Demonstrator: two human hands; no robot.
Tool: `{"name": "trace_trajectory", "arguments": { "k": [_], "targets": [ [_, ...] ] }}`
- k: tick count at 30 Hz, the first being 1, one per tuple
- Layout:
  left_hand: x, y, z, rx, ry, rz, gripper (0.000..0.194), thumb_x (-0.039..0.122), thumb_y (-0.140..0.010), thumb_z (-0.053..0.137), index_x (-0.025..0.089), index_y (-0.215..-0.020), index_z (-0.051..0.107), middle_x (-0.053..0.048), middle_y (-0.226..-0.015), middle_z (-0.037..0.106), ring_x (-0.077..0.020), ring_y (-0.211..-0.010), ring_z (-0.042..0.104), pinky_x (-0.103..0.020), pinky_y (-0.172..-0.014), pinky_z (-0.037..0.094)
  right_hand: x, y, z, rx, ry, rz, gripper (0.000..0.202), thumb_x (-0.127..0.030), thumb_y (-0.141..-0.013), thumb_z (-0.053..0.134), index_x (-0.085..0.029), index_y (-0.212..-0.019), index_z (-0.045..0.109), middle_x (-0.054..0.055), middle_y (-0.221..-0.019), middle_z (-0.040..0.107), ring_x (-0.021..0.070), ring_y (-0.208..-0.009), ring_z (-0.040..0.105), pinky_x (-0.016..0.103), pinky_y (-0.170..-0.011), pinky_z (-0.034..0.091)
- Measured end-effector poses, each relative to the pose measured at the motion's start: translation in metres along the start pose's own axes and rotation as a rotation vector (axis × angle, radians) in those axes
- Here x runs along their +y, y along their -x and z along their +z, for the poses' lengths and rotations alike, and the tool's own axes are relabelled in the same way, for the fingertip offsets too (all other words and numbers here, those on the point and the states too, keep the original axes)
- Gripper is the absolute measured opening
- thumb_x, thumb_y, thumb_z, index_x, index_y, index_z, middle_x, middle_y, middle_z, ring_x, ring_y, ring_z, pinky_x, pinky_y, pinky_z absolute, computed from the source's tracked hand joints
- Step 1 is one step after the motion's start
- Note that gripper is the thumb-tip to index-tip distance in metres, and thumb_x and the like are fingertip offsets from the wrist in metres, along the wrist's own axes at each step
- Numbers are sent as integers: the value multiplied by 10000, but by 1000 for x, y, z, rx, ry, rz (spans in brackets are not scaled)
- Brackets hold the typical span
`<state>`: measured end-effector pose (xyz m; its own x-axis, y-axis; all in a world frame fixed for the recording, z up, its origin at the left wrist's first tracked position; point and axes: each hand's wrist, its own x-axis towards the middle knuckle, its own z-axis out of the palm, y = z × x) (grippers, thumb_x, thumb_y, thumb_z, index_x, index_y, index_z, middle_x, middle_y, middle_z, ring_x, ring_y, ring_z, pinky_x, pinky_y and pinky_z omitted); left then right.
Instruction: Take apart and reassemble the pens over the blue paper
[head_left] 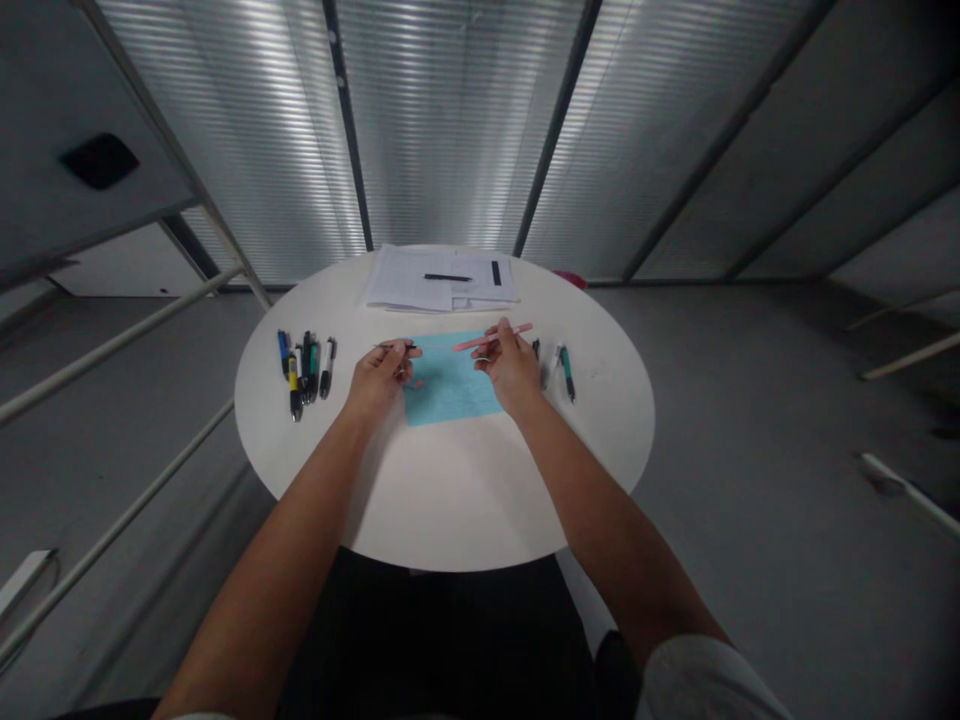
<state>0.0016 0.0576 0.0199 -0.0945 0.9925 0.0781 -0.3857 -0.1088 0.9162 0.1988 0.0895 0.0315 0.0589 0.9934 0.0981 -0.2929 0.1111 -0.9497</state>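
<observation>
My left hand [381, 378] grips a dark thin piece [397, 346], my right hand [510, 368] a pink pen [480, 341]. Both are well inside the round table's edge [450, 545].

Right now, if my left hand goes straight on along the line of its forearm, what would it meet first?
Your left hand would probably reach the white papers, passing over the blue sheet; its height is unclear.

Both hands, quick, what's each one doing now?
Left hand: closed on a thin, dark, stick-like piece.
Right hand: closed on a slim pink pen-shaped piece.
</observation>
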Motion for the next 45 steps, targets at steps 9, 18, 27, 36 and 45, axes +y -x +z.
{"name": "trace_trajectory", "arguments": {
  "k": [9,18,27,36,45],
  "targets": [
    [-1,-1,-2,3,-9,-2,313,438,-755,722,177,-915,657,-59,-882,691,-86,-626,540,-240,-587,457,0,6,6,-79,-53,98,418,-600,-793,620,-200,-908,575,2,-750,671,117,-619,654,187,-443,422],
    [3,4,3,-25,37,6,256,370,-683,789,144,-754,691,-59,-959,657,-57,-589,495,-247,-553,447,-1,20,13,-398,-194,339,329,-260,-702,739,-246,-937,509,-31,-866,735,130,-619,691,176,-444,451],
    [7,3,-2,-54,147,-25,363,343,-683,798,184,-1001,726,-11,-809,624,-57,-594,505,-211,-557,430,3,17,4,-583,-33,328,366,-307,-756,674,-216,-1109,644,53,-1039,732,91,-514,583,207,-398,371],
    [-4,-3,-15,18,-533,243,289,347,-789,648,193,-1021,723,-43,-844,658,-138,-704,530,-309,-723,446,17,12,11,-438,42,98,320,-369,-715,748,-230,-993,668,10,-927,702,113,-787,615,253,-691,450],
    [-20,-5,-22,-98,-1520,244,277,421,-820,608,261,-995,750,-125,-1056,650,-360,-1078,491,-502,-896,353,14,2,7,-322,135,25,369,-407,-653,767,-205,-905,589,33,-855,700,141,-729,603,246,-564,375]
  ]
}}
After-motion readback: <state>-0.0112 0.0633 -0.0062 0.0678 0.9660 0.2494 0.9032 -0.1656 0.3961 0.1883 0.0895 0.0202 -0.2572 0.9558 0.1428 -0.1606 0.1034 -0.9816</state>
